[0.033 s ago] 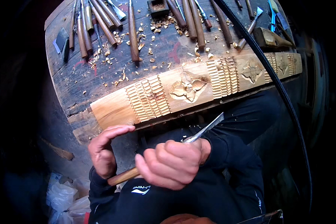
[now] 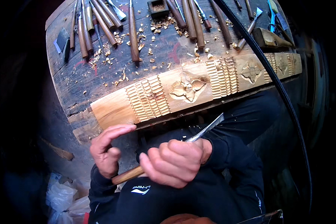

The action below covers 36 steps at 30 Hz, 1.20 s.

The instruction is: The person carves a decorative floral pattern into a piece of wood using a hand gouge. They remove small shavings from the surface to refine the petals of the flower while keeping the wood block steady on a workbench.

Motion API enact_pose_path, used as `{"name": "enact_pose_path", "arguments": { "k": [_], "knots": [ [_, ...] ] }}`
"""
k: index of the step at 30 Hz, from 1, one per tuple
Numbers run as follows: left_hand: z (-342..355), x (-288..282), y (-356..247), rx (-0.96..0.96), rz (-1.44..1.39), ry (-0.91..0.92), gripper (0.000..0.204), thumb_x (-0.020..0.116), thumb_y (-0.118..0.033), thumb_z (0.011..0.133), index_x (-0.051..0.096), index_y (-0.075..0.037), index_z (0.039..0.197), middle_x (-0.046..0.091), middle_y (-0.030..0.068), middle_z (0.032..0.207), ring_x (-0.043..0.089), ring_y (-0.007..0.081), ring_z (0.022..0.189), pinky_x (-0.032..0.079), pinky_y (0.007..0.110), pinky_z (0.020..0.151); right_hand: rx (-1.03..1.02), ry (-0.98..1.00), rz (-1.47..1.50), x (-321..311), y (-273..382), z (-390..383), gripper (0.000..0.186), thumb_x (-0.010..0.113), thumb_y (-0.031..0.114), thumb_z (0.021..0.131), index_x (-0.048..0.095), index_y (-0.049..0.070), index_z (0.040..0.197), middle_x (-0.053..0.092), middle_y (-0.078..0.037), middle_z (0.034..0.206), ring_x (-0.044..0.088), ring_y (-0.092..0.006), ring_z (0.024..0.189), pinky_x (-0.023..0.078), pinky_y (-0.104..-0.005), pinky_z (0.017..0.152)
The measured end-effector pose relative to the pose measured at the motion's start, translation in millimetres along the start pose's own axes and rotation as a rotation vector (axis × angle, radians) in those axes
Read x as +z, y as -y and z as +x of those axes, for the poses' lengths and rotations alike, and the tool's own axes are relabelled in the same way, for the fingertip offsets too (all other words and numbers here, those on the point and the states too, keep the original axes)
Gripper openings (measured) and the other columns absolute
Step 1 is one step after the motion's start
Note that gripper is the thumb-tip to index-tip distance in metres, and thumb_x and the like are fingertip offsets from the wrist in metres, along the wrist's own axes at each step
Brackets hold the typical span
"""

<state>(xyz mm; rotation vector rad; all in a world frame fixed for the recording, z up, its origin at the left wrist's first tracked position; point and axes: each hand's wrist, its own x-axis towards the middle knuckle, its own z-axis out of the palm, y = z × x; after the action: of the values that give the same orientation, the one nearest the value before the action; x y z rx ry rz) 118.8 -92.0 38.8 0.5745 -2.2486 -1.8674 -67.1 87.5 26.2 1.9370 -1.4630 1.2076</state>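
Wooden-handled chisel [image 2: 128, 174] is resting in the clenched right hand [image 2: 174, 163], which is hiding its middle.
Beside it, the left hand [image 2: 107, 151] is curving open near the carved board [image 2: 188, 89]; whether they are touching is unclear. The board is lying along the near side of the tabletop [image 2: 74, 82], a black cable [image 2: 285, 95] partly covering it; farther back, the view's upper edge is cutting off several tools [image 2: 133, 39].

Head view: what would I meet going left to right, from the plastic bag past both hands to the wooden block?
Plastic bag → left hand → right hand → chisel blade → wooden block.
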Motion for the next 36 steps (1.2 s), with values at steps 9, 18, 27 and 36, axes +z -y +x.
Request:
{"name": "enact_pose_path", "arguments": {
  "k": [9, 18, 27, 36],
  "knots": [
    [71, 84, 0, 0.404, 0.769, -0.013, 0.056, 0.08, -0.029, 0.098, 0.069, -0.001, 0.145, 0.069, 0.024, 0.148, 0.057, 0.0482, 0.147, 0.045, 0.055, 0.124, 0.093, 0.114, 0.031, -21, 13, -27, 0.021, 0.073, 0.017, 0.096, 0.075, -0.004, 0.096, 0.067, -0.007, 0.076, 0.064, -0.0125, 0.063, 0.04, -0.0235, 0.054],
    [72, 83, 25, 0.629, 0.374, 0.428, 0.035, 0.071, -0.017, 0.097, 0.078, -0.002, 0.127, 0.08, 0.0151, 0.119, 0.077, 0.034, 0.121, 0.059, 0.053, 0.112, 0.125, 0.043, 0.067, -18, 3, -32, 0.026, 0.078, 0.026, 0.098, 0.078, 0.0, 0.099, 0.069, -0.007, 0.075, 0.062, -0.0132, 0.06, 0.04, -0.0237, 0.053],
    [16, 39, 44, 0.19, -0.209, -0.053, 0.076, 0.074, -0.023, 0.106, 0.032, -0.01, 0.169, 0.069, 0.0292, 0.141, 0.076, 0.0403, 0.117, 0.061, 0.051, 0.103, 0.468, 0.161, -0.03, 17, -2, -5, 0.033, 0.077, 0.018, 0.09, 0.081, 0.003, 0.12, 0.07, -0.007, 0.084, 0.064, -0.0115, 0.066, 0.043, -0.0237, 0.054],
    [-10, 39, 46, 0.005, -0.354, -0.17, 0.131, 0.095, -0.037, 0.084, 0.007, -0.003, 0.175, 0.061, 0.0348, 0.148, 0.07, 0.0378, 0.129, 0.053, 0.046, 0.115, 0.476, 0.188, -0.013, 39, 1, 2, 0.043, 0.072, 0.015, 0.08, 0.079, -0.004, 0.118, 0.069, -0.009, 0.081, 0.063, -0.0137, 0.062, 0.045, -0.0273, 0.053]
  ]
}}
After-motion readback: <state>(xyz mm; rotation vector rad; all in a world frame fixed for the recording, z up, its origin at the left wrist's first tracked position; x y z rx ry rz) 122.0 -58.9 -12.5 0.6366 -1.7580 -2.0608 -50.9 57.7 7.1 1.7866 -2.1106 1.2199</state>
